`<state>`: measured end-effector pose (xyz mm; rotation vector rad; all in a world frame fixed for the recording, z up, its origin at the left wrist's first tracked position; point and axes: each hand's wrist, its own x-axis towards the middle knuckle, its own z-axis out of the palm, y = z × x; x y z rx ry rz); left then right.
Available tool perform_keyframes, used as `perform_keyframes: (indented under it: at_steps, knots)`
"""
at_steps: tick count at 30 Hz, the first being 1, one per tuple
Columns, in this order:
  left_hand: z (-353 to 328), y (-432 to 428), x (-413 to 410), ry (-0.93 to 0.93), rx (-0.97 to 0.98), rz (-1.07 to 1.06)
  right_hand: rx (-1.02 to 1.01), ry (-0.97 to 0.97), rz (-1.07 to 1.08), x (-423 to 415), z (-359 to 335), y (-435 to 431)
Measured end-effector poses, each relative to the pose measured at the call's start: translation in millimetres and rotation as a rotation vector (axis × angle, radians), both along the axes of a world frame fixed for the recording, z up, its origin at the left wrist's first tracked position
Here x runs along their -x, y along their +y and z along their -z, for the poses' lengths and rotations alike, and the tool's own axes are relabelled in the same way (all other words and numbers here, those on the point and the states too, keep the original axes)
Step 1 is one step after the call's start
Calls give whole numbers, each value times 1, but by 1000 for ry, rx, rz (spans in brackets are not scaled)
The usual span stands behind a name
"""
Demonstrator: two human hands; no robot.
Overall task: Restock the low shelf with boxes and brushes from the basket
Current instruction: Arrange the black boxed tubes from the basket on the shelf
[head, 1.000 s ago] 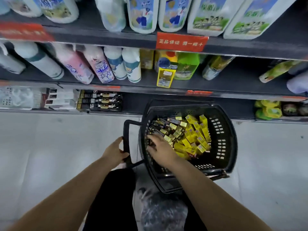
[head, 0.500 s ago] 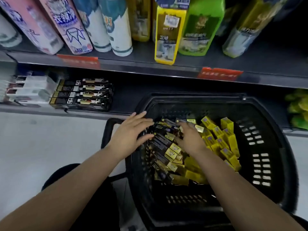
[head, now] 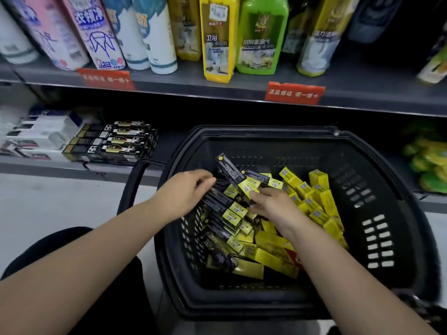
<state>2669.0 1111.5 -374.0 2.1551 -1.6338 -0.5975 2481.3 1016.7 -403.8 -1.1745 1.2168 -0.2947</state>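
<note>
While both hands work inside the basket, the black boxes with yellow ends lie heaped in its left half, and a few are tilted upward toward the far wall. The right hand pinches the yellow end of one raised box between thumb and fingers. The left hand lays curled fingers against the dark ends of the same bunch; whether it truly grips them I cannot tell. Yellow boxes fill the basket's right side. Past the basket's left rim, the low shelf carries a stack of matching boxes, with white boxes just beside it. Bottles stand on the shelf above, which has red tags on its edge.
</note>
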Motion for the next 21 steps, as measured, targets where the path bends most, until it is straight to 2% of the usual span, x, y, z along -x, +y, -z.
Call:
perform_keyframes:
  at_steps: [1,3,4,5,6,8,11,13,15,17,21]
  knots:
    - [-3,-1,6,181,-73,-101,-76,-110,24,0,-6,10]
    - [-8,-2,19,674,-161,-290,-159,-252,-37,-6,-16,35]
    - [-9,-1,25,910,-147,-381,-153,-273,-118,-11,-18,48]
    - [-11,0,28,1071,-105,-465,-102,-240,-222,-15,-18,57]
    - [-13,1,27,1144,-59,-527,-17,-191,-306,-19,-17,61]
    - [-12,5,21,1168,-11,-589,202,-64,-334,-26,-12,49]
    - [-7,11,6,1192,-36,-599,542,287,-189,-31,6,6]
    - [-7,13,1,1226,-52,-586,642,536,-238,-34,26,-16]
    - [-7,11,-2,1268,-56,-578,664,698,-377,-35,42,-26]
    - [-6,6,-4,1299,-64,-582,728,771,-439,-35,49,-27]
    - [-3,-9,-8,1265,-95,-582,803,751,-317,-21,33,-22]
